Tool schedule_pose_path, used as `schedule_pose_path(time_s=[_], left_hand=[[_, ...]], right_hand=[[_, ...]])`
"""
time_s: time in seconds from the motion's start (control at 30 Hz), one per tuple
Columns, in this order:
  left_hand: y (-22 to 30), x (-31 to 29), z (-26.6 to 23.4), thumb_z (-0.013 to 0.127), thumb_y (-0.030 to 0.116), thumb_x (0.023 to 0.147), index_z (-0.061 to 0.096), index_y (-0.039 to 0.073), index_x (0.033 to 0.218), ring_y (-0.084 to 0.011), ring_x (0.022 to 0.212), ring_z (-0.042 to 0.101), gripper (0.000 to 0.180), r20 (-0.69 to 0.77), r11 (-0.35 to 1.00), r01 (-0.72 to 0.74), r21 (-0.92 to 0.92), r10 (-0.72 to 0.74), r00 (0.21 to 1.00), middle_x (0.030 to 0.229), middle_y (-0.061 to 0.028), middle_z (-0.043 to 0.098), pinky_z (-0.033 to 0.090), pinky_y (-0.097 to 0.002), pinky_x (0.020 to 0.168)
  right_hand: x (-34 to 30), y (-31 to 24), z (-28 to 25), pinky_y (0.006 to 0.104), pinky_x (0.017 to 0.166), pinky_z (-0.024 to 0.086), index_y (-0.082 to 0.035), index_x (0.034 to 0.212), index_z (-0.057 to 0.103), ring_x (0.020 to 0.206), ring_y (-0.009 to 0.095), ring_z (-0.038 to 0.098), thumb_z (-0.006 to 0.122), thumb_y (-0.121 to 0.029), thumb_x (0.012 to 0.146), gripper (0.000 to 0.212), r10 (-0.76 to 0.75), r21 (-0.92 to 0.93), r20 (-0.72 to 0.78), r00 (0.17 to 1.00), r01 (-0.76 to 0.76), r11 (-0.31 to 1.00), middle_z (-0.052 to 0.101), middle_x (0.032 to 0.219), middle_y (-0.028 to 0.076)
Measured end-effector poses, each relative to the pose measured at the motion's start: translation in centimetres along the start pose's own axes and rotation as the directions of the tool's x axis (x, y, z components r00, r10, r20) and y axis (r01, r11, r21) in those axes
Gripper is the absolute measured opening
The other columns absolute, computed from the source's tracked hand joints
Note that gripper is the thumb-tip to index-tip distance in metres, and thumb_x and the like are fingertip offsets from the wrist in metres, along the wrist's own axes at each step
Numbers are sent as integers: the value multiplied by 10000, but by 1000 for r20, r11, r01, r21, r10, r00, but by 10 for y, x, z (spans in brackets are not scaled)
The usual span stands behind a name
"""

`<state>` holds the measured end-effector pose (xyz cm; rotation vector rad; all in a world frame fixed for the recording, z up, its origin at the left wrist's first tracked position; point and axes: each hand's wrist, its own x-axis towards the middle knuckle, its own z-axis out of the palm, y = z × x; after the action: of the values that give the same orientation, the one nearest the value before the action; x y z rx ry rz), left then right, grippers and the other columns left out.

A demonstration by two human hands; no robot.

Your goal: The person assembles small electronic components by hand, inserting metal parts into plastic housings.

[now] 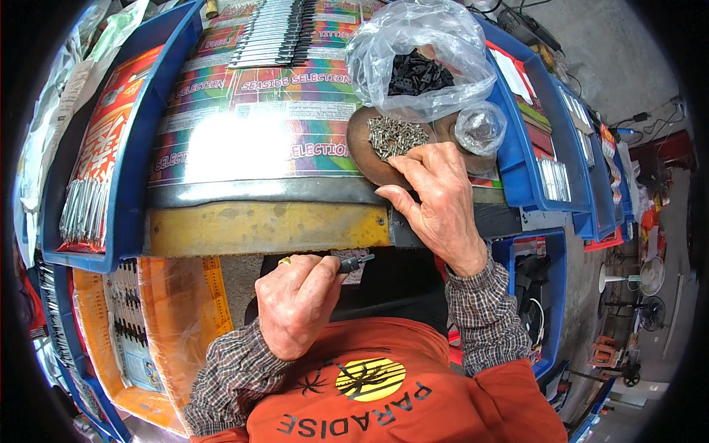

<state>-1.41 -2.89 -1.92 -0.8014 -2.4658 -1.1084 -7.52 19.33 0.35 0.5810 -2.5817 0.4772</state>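
Observation:
My left hand (295, 301) is closed on a small dark metal tool (356, 262) whose tip pokes out to the right, just below the bench's front edge. My right hand (437, 199) rests palm down on a round brown dish (362, 144), with its fingertips touching a heap of small silver metal pieces (396, 136). Whether those fingers pinch a piece is hidden. Behind the dish lies a clear plastic bag (421, 55) of small black parts (415, 74). A smaller clear bag (480, 127) sits beside the dish on the right.
Glossy rainbow-printed sheets (251, 118) cover the bench top, with a yellow front rail (266, 227) below them. Blue bins (133, 162) of carded silver tools stand left and right. An orange bin (177, 325) sits low at the left. Fans (646, 277) stand on the floor at right.

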Motion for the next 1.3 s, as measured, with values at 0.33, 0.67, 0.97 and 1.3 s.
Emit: schedule_pose_path(time_s=[0.33, 0.67, 0.97, 1.3], left_hand=[[4, -3, -1, 736, -42, 674, 632, 27, 895, -258, 653, 617, 255, 15, 1000, -8, 7, 8, 1000, 766, -98, 621, 490, -348, 572], [5, -2, -3, 732, -23, 680, 620, 28, 904, -260, 641, 602, 256, 11, 1000, -22, -6, 22, 1000, 765, -95, 606, 479, -351, 555], [11, 0, -11, 729, -8, 698, 604, 31, 882, -274, 607, 565, 226, 104, 989, 97, -110, -86, 991, 718, -91, 559, 464, -365, 545], [21, 2, -10, 721, -14, 692, 605, 37, 897, -275, 593, 563, 241, 115, 989, 89, -121, -75, 991, 699, -87, 539, 455, -372, 527]], right_hand=[[4, 2, -4, 422, 790, 414, -28, 912, 645, 897, 293, 514, 760, -235, 741, 292, 15, 103, 1, 1000, -15, 995, 583, 887, 97], [3, -2, -9, 392, 743, 419, -33, 765, 626, 825, 275, 513, 709, -66, 724, 98, 121, 256, 45, 992, -128, 958, 570, 783, 87], [-24, -41, -21, 280, 644, 473, -1, 800, 618, 683, 170, 588, 695, 27, 741, 101, 124, 486, 71, 990, -143, 862, 612, 758, 74], [-48, -55, -13, 371, 803, 479, -21, 840, 603, 865, 261, 609, 693, -30, 780, 109, 6, 616, 27, 1000, -22, 788, 651, 898, 97]])
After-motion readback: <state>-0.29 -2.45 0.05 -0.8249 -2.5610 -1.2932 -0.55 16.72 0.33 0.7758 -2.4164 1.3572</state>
